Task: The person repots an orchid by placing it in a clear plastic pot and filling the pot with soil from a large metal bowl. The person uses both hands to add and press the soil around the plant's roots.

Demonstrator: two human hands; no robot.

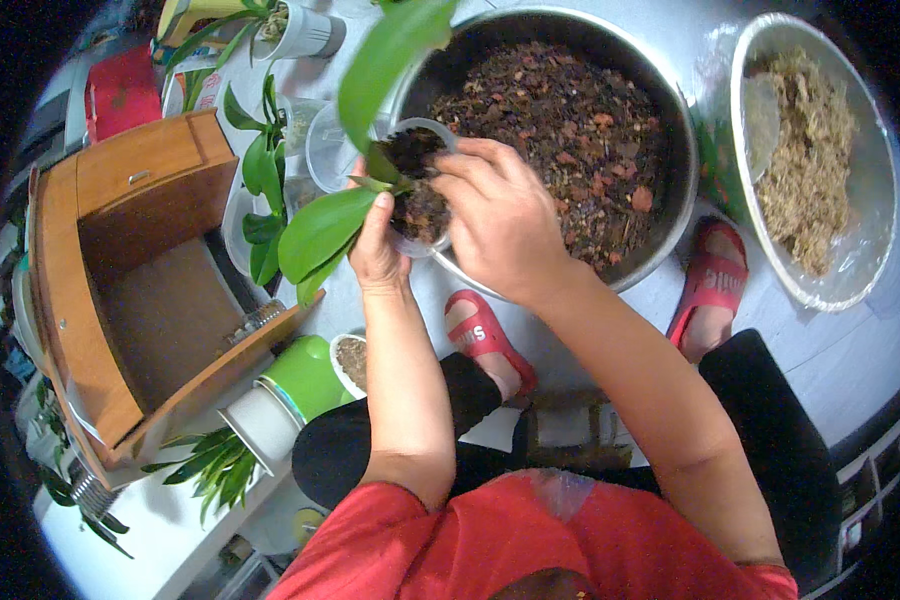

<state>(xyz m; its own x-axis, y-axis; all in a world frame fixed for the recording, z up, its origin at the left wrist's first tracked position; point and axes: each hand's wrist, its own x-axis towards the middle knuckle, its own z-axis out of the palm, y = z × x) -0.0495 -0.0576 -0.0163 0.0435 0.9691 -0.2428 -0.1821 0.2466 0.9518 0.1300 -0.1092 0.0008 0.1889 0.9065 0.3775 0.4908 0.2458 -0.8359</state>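
My left hand (pixel 381 240) holds a clear plastic pot (pixel 426 244) from its left side, thumb beside the base of a broad-leaved green plant (pixel 326 229), which looks like an orchid. Dark bark mix (pixel 418 214) fills part of the pot around the plant's base. Over the pot's right side is my right hand (pixel 495 217), its fingers bent at the rim and the mix; whether they pinch any bark cannot be seen. Behind both hands stands a large round metal basin (pixel 686 172) holding loose bark mix (pixel 540 97) with reddish pieces.
A plastic-lined tub (pixel 750 187) of dry tan moss (pixel 806 165) stands at the right. Several potted plants (pixel 262 169) and clear pots (pixel 330 150) are left of the basin, near a wooden cabinet (pixel 90 247). A green pot (pixel 307 379) lies below. My feet in red slippers (pixel 487 337) flank the basin's near edge.
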